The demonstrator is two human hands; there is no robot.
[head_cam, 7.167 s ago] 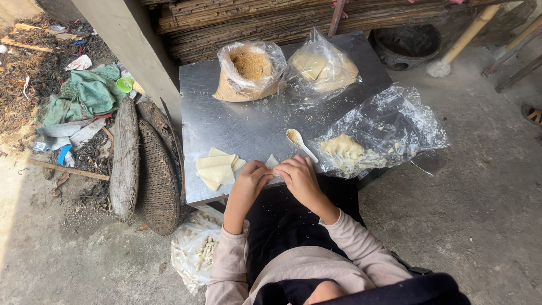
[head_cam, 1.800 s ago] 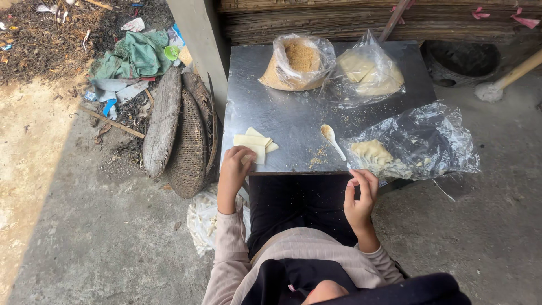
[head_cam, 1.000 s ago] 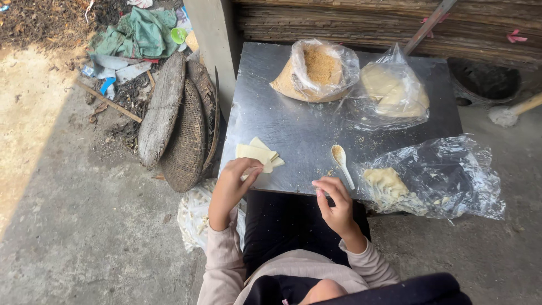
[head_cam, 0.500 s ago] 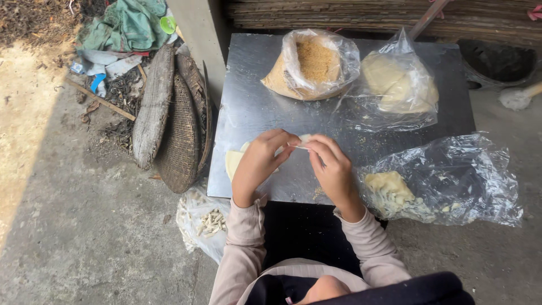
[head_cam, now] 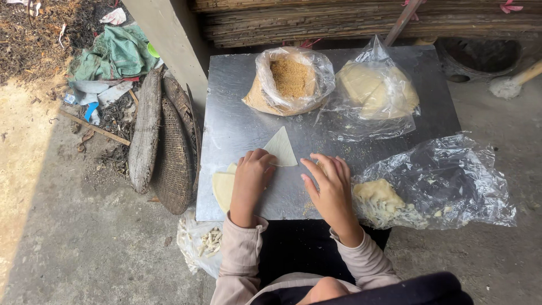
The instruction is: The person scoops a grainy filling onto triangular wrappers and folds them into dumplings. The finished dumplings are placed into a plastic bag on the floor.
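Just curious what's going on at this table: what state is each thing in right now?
Left hand: pressing the triangular dough sheet.
Right hand: open, holding nothing.
Triangular dough sheet: flat on the metal table.
Bag of brown filling: open.
Bag of wrappers: cannot tell.

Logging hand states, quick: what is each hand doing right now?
Left hand: open, fingers pressing on the triangular dough sheet.
Right hand: open, flat over the metal table, holding nothing.

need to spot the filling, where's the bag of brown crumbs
In the head view, the bag of brown crumbs sits at the far left of the metal table, beside the bag of pale dough.
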